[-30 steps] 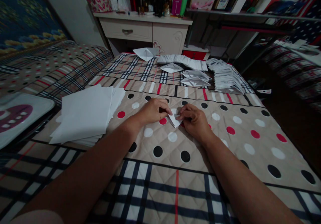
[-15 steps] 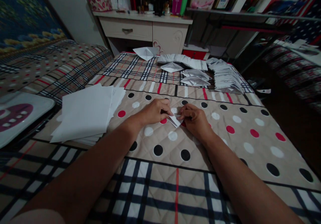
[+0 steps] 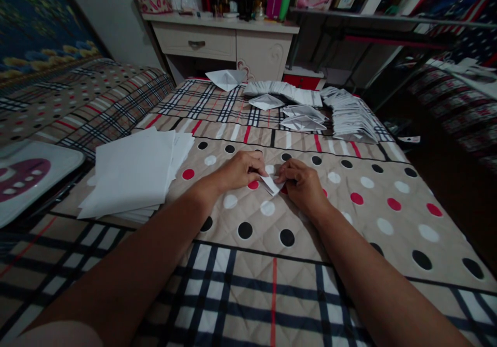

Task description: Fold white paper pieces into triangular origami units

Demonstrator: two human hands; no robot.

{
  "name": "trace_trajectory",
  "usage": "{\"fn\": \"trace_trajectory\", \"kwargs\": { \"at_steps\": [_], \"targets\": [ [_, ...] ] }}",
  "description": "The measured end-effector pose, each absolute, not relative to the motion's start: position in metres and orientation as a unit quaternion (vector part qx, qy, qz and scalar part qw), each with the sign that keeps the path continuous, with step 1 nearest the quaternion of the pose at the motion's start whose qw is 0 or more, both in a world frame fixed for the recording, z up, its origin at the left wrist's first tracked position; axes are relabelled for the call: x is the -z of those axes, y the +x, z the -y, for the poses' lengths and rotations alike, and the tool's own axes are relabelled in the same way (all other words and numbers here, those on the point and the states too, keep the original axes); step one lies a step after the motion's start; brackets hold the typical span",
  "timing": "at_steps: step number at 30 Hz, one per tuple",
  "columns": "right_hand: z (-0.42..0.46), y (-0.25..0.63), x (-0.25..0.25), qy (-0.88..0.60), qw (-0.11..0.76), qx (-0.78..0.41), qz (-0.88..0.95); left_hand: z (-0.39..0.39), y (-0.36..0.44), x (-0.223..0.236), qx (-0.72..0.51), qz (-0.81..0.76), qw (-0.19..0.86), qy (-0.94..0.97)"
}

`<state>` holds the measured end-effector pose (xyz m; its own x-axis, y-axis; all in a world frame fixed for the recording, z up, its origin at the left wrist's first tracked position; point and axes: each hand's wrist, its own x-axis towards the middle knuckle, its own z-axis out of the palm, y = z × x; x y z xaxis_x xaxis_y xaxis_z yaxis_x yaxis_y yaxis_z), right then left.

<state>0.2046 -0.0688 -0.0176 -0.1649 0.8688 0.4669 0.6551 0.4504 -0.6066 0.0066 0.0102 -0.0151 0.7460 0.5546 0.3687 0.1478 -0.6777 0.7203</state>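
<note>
A small folded piece of white paper (image 3: 271, 185) is held between both hands, low over the dotted bedspread (image 3: 310, 243). My left hand (image 3: 243, 170) pinches its left side with thumb and fingertips. On the other side, my right hand (image 3: 301, 180) has its fingers closed at the paper's right edge, and its fingertips partly cover it. To the left lies a loose stack of plain white sheets (image 3: 134, 173). Beyond the hands sit several folded paper pieces (image 3: 303, 123) and a single boat-like fold (image 3: 226, 80).
Long rows of packed folded papers (image 3: 353, 116) lie at the bed's far right. A white drawer cabinet (image 3: 217, 44) holding bottles and boxes stands behind the bed. At the left edge is a white board with a purple print (image 3: 23, 178).
Both hands stay almost in place on the paper. The folded piece has turned slightly between the fingers, and the whole view has shifted a little.
</note>
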Motion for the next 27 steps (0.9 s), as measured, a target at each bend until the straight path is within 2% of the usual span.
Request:
{"fn": "trace_trajectory", "kwargs": {
  "at_steps": [11,20,27],
  "targets": [
    [0.0738,0.2064,0.0147,-0.495,0.363,-0.111,0.782,-0.0136,0.0045,0.0117,-0.269,-0.181,0.359,0.875],
    [0.0730,0.2076,0.0132,-0.484,0.381,-0.154,0.772,-0.0092,0.0019,0.0072,-0.240,-0.196,0.350,0.884],
    [0.0732,0.2050,0.0138,-0.451,0.367,-0.116,0.805,-0.0083,0.0013,0.0095,-0.260,-0.162,0.334,0.891]
  ]
}}
